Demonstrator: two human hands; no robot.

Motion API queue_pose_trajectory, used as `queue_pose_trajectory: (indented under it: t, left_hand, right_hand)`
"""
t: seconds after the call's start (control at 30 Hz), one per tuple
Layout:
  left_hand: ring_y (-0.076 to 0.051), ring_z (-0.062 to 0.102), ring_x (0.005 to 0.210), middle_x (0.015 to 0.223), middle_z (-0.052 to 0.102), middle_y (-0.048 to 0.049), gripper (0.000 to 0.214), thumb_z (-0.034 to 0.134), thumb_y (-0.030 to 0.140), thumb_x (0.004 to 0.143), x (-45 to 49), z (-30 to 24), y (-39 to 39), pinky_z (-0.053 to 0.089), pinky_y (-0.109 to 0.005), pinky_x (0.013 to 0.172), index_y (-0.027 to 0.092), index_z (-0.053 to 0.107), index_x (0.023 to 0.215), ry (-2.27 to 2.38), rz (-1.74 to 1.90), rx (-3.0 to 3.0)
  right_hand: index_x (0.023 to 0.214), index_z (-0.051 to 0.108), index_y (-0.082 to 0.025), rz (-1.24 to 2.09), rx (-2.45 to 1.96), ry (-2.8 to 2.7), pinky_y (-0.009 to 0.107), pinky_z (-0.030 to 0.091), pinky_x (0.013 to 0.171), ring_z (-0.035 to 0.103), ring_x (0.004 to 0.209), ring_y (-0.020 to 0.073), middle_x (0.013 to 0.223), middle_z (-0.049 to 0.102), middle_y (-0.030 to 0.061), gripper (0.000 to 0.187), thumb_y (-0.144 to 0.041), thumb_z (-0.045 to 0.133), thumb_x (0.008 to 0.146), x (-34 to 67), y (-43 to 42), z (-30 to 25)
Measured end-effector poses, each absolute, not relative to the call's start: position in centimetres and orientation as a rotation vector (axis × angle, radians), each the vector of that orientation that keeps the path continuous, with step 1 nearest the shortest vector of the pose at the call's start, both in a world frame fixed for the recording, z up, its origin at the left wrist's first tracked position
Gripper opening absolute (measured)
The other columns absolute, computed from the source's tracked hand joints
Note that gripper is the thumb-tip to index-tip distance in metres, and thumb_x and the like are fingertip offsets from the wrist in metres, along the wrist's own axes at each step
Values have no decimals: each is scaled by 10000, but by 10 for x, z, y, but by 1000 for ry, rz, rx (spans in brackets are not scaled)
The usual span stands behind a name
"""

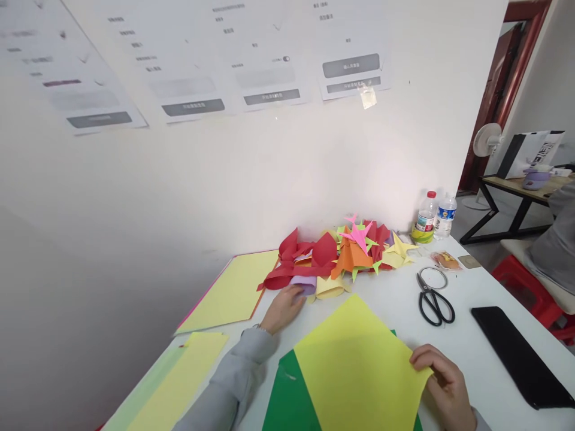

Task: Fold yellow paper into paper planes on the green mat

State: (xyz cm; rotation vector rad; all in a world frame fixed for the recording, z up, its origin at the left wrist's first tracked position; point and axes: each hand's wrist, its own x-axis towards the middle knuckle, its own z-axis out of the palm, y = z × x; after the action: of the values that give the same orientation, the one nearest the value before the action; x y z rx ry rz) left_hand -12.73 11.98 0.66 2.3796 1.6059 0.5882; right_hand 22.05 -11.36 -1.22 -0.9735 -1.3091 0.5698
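Observation:
My left hand [284, 308] reaches to the near edge of the paper pile, its fingers closed at the rim of a curled purple paper piece [306, 285]. The fingertips are partly hidden there. On the right, my right hand [442, 383] pinches the corner of a yellow paper sheet [359, 365] between thumb and fingers. That sheet lies turned at an angle over a green sheet or mat [288, 395]. Just beyond the purple piece sit red folded paper shapes [309, 257], a cream paper roll [330, 287] and an orange folded piece [353, 257].
Black-handled scissors [433, 302], a tape roll [433, 277] and a black flat object [518, 353] lie at right. Two bottles [426, 212] stand by the wall. Stacked yellow sheets [229, 293] and pale strips [175, 383] lie left. A seated person's grey sleeve [554, 233] shows far right.

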Motion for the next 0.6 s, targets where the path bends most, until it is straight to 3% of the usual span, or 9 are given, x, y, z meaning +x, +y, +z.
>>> queue_pose_trajectory:
  t: [0.23, 0.43, 0.53, 0.6]
  left_hand:
    - [-313, 581, 1142, 1210, 645, -165, 398, 479, 332, 799, -124, -4, 125, 423, -440, 1023, 126, 682, 1073, 1613, 621, 2390]
    - [-314, 581, 1159, 1204, 668, -128, 383, 478, 414, 837, -131, -4, 74, 427, -458, 1045, 188, 712, 1038, 1572, 602, 2366]
    - [-272, 611, 1129, 1249, 652, -55, 332, 514, 454, 838, -130, -2, 29, 493, -394, 995, 285, 718, 1038, 1436, 568, 2369]
    - [-274, 583, 1179, 1321, 602, -31, 342, 568, 417, 824, -127, -2, -5, 490, -418, 1010, 350, 666, 1144, 1227, 521, 2386]
  right_hand:
    - [748, 651, -218, 528, -982, -1265, 318, 521, 577, 632, 671, 229, 725, 640, 79, 221, -322, 523, 895, 221, -115, -18]
    - [817, 691, -213, 334, -1048, -1172, 343, 557, 599, 666, 771, 267, 825, 682, 112, 130, -204, 561, 828, 222, -124, -15]
    - [852, 715, -227, 217, -1149, -1162, 366, 577, 622, 676, 804, 288, 876, 698, 117, 150, -173, 597, 776, 218, -138, -21]
    - [885, 729, -239, 175, -1212, -1231, 358, 589, 620, 684, 790, 284, 910, 707, 120, 171, -182, 630, 758, 212, -150, -28]
